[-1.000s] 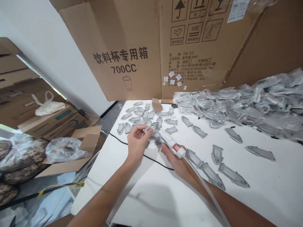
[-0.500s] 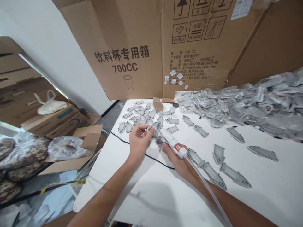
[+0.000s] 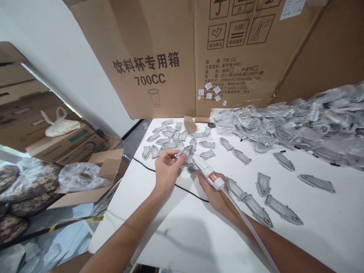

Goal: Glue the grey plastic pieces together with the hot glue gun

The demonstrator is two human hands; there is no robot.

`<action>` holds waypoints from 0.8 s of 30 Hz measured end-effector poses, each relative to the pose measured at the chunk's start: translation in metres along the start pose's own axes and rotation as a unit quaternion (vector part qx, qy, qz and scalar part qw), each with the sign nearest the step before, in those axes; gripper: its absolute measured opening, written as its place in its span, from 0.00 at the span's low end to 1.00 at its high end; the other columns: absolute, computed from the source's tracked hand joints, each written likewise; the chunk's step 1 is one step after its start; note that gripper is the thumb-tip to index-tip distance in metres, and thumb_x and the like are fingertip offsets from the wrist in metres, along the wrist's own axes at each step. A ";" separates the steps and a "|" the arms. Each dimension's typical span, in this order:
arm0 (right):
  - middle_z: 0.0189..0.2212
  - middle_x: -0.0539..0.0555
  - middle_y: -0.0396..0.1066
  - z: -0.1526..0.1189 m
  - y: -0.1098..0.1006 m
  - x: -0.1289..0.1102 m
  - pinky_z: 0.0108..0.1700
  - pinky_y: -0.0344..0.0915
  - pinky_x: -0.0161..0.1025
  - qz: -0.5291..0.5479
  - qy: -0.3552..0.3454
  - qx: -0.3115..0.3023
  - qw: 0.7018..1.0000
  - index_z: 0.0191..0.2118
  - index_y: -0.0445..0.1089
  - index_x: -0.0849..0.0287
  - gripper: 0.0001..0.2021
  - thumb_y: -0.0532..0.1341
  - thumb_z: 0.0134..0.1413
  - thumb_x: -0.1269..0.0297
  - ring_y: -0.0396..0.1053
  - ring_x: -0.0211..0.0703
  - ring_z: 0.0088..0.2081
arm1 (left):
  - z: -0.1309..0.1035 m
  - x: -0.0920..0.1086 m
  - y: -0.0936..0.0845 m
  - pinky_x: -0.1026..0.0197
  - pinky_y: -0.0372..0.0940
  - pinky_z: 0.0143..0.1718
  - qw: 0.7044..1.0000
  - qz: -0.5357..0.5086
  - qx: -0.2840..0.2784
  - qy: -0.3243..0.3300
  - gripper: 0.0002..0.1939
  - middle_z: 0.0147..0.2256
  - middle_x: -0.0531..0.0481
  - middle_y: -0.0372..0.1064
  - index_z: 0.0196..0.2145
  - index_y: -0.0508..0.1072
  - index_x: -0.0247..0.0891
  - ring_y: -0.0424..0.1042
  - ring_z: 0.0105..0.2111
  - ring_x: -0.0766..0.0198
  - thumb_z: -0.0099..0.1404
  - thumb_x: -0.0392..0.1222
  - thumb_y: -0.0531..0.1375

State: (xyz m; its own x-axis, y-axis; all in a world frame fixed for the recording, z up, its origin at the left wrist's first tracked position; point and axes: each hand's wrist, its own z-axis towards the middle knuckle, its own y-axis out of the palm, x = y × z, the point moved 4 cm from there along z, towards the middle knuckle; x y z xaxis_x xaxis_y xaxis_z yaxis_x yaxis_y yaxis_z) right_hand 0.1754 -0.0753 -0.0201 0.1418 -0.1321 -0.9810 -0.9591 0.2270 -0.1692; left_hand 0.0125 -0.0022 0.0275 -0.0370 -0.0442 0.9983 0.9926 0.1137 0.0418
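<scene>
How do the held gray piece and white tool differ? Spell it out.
The gray piece is thin; the white tool is thick and rounded. The gray piece shows no label, while the white tool bears an orange-red label and has a translucent rod behind it. Both are held.

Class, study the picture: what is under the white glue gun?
The right hand shows beneath the glue gun, with gray pieces near its front end. What lies directly underneath is covered by hand and gun.
</scene>
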 end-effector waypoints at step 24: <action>0.14 0.46 0.58 -0.001 -0.003 -0.006 0.20 0.49 0.37 -0.025 0.019 0.007 0.999 0.21 0.65 0.55 0.23 0.62 0.60 0.44 0.52 0.37 0.17 | -0.001 -0.001 0.002 0.60 0.70 0.38 1.000 -0.015 0.003 0.001 0.19 0.33 0.50 0.74 0.36 0.78 0.39 0.73 0.34 0.62 0.52 0.49 0.77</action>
State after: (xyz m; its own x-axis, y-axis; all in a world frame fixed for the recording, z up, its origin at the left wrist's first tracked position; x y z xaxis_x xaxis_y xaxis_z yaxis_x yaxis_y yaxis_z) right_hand 0.1769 -0.0759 -0.0135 0.1802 -0.1810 -0.9668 -0.9471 0.2335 -0.2202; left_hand 0.0149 -0.0031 0.0262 -0.0664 -0.0496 0.9966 0.9904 0.1177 0.0719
